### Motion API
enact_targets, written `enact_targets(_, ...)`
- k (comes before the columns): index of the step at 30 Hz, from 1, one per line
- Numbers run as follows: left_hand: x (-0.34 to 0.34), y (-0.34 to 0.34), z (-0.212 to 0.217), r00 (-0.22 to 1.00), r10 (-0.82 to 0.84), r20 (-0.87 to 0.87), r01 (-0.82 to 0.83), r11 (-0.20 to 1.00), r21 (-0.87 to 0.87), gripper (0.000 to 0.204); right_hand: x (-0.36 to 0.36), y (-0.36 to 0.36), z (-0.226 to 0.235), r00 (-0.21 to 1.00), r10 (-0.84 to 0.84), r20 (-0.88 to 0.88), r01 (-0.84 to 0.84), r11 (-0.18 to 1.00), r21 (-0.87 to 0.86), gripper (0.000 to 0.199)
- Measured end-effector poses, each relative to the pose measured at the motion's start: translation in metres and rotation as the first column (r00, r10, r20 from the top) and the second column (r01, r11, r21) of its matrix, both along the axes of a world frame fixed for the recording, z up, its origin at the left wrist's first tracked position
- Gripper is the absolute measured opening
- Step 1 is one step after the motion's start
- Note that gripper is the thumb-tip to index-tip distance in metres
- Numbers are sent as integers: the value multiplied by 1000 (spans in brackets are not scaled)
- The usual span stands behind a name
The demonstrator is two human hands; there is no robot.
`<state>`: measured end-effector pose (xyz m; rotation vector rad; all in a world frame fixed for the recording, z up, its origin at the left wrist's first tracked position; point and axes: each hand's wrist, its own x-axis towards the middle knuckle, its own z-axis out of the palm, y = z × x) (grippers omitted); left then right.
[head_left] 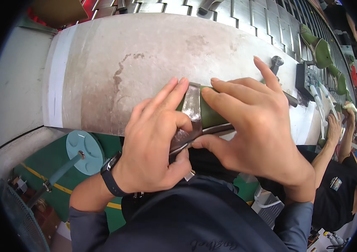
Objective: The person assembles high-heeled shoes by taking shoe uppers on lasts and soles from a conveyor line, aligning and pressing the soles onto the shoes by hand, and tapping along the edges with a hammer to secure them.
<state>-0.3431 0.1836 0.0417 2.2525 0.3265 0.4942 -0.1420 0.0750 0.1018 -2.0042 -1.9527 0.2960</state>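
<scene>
Green brown-banded piece [199,111] lies between left fingers [172,98] and right fingers [224,104], both clamped on its near edge.

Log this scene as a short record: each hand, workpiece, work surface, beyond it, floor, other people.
Left hand: left hand holds the workpiece, fingers over its top, thumb at the near edge
Right hand: right hand holds it too, index finger on the green part, thumb at the near edge
Workpiece: green piece with a glossy brown band across it
Work surface: pale, stained worktop
Beyond it: metal slats
Floor: green, yellow line
Other people: co-worker in black top, right
</scene>
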Motion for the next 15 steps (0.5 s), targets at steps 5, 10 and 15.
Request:
enact_targets(5,0,-5,-1,1000,24,19,-24,999,26,62,1,-4,-16,996,71,53,-77,991,110,71)
enact_targets(10,-1,-8,-3,999,37,39,-39,998,48,67,-6,0,-1,988,59,146,-55,998,-33,73)
enact_targets(15,1,-33,-12,977,198,84,-205,976,76,69,14,-11,-25,988,-75,138,22,938,347,70)
